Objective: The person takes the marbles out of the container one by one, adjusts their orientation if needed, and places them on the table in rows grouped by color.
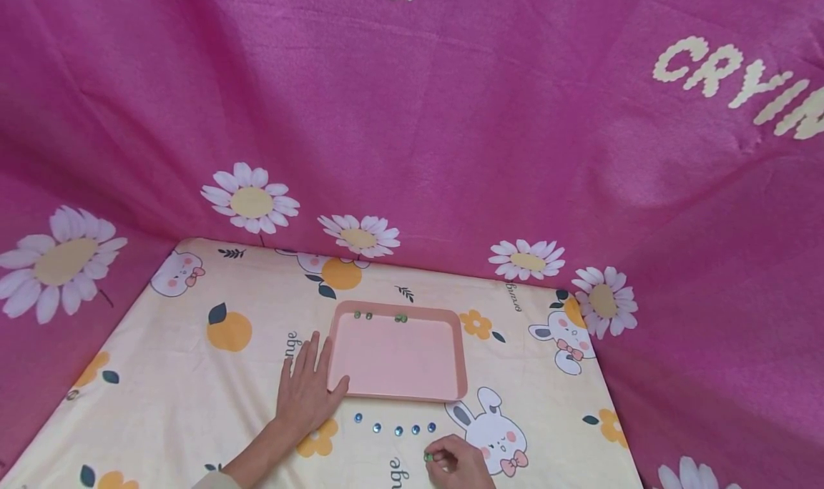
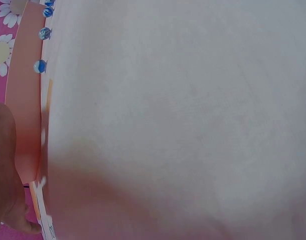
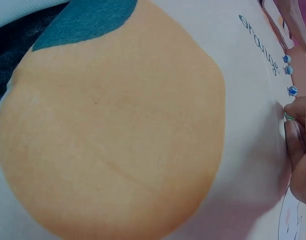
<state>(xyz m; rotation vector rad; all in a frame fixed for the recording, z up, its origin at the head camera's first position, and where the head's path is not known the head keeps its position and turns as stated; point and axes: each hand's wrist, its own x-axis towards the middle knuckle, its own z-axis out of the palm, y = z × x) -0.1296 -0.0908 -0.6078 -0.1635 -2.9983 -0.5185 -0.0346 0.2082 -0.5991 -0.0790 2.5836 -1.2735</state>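
While the left hand [image 1: 307, 392] rests flat beside the tray [image 1: 399, 396], the right hand [image 1: 458, 463] pinches a green bead [image 1: 427, 458].

Around us we see a pink cloth backdrop [image 1: 450, 117] printed with white daisies [image 1: 249, 198] and pale lettering [image 1: 740, 81], hanging behind and to both sides. Over the table we see a cream tablecloth [image 1: 193, 389] patterned with oranges [image 1: 229, 331], small leaves and cartoon rabbits [image 1: 489, 425]. The word "orange" is printed on it in several places, one just beside the near edge.
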